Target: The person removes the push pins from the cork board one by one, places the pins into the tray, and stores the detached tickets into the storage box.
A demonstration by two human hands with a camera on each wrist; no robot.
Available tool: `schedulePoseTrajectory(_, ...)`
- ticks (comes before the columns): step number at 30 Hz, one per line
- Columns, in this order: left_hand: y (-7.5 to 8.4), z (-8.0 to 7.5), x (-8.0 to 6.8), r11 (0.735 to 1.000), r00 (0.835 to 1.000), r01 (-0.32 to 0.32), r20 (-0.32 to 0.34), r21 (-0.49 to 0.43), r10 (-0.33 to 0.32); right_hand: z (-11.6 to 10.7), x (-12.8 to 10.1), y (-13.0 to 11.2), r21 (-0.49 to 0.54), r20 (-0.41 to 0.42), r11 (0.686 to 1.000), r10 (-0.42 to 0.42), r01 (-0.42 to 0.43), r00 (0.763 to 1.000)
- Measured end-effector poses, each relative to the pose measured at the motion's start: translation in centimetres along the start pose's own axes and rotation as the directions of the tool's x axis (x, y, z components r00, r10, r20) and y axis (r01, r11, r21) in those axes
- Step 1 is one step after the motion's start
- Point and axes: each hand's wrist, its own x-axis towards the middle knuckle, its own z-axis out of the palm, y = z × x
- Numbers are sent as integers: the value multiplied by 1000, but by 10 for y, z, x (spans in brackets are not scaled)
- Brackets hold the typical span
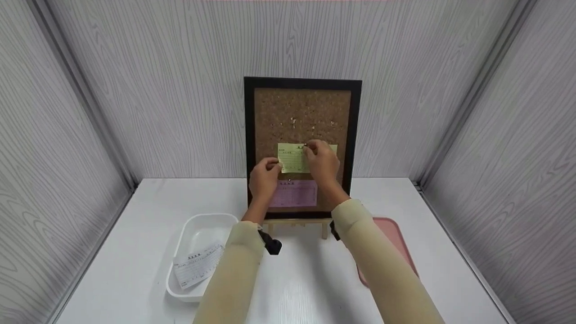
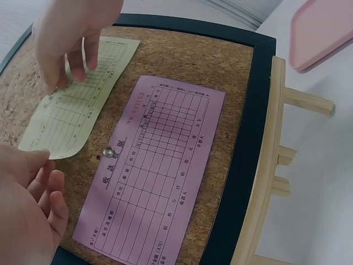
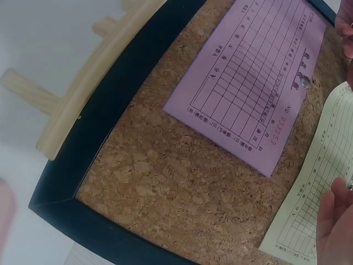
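A cork board point(image 1: 301, 110) in a black frame leans upright on a small wooden easel. Against its middle lies a yellow-green receipt slip point(image 1: 291, 161). My left hand point(image 1: 263, 181) pinches the slip's lower left corner between thumb and forefinger, and that edge bows off the cork in the left wrist view. My right hand point(image 1: 325, 165) is at the slip's upper middle, pinching a small shiny push pin point(image 3: 350, 186) against it. Just below, a purple receipt slip point(image 2: 149, 171) hangs from a clear-headed push pin point(image 2: 108, 151) at its top edge.
At the left, a white tray point(image 1: 169, 281) contains white printed slips point(image 1: 196, 269). A pink tray point(image 1: 390, 230) lies at the right, partly behind my right sleeve. The easel's ledge point(image 1: 294, 221) and legs stand on the white table point(image 1: 153, 202). Patterned walls point(image 1: 180, 90) enclose the back and sides.
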Motion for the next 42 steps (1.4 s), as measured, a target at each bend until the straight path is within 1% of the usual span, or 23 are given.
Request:
schedulePoseTrajectory(7,1,2,1,999,1000,28,-9,38,-27,3,2,-2,-16,-16,1000,14,-15,1000)
schedulePoseTrajectory(12,1,3,0,998,999,26,-21,59,-25,3,1,-2,4,-5,1000,18,-18,1000)
schedulePoseTrajectory(15,2,3,-2,998,1000,19,-26,62,-18,4,0,-1,8,-8,1000,6,-6,1000)
schedulePoseTrajectory(20,3,4,-4,999,999,8,-32,54,-6,6,-1,0,10,-26,999,-35,36,999)
schedulePoseTrajectory(24,3,3,-4,999,1000,11,-23,41,-10,6,-2,-1,18,-30,998,-61,61,998)
schedulePoseTrajectory(34,0,1,-1,1000,1000,18,-9,13,-18,8,0,-2,30,-24,997,-74,75,997)
schedulePoseTrajectory(42,1,1,1,1000,1000,23,-8,19,-23,8,0,0,19,-28,995,-102,102,994)
